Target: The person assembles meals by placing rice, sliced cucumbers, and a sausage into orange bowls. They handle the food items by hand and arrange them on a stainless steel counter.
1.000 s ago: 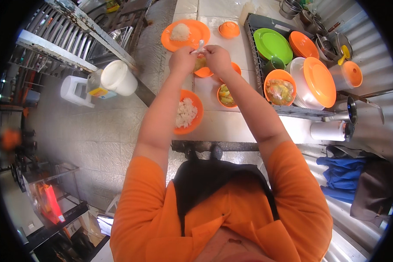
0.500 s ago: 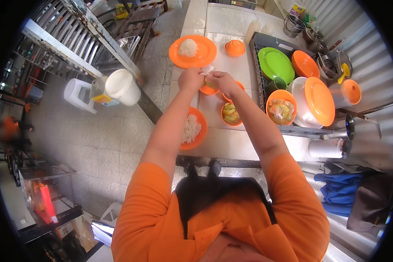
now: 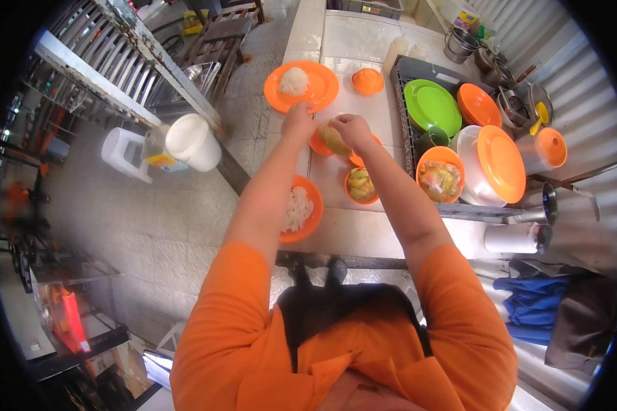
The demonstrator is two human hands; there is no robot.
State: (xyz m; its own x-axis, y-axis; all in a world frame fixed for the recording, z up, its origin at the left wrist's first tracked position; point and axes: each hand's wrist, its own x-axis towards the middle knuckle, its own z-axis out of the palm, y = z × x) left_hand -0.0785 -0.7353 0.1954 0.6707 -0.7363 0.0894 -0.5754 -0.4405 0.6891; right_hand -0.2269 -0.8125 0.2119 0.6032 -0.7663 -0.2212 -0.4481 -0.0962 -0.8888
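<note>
1. While I stand at the pale tiled surface [image 3: 356,222], a grey textured floor [image 3: 164,240] spreads off to my left, with a white plastic stool [image 3: 116,152] and a white bucket [image 3: 193,142] on that side.
2. To my right, a corrugated metal wall [image 3: 572,51] rises behind a dark crate [image 3: 418,66], which holds a green plate [image 3: 428,109] and a stack of orange plates [image 3: 476,106]. Lower down hangs a blue cloth [image 3: 528,294].
3. Before me are an oval orange plate [image 3: 322,89] with a rice mound [image 3: 293,81], an upturned orange bowl [image 3: 368,81], a rice bowl [image 3: 315,198] and a vegetable bowl [image 3: 361,201].
4. My left forearm covers one side of the rice bowl. What fills the plastic bag [image 3: 334,140] is hard to make out beyond its yellowish colour, and the far left of the room is blurred.
5. My right hand [image 3: 349,129] is pinched closed on the top of the plastic bag, which hangs tilted at a small orange bowl [image 3: 316,145]; I can't tell whether they touch.
6. My left hand [image 3: 300,121] is just beside it, near the oval orange plate, fingers partly bent; whether they grip anything I can't tell.
</note>
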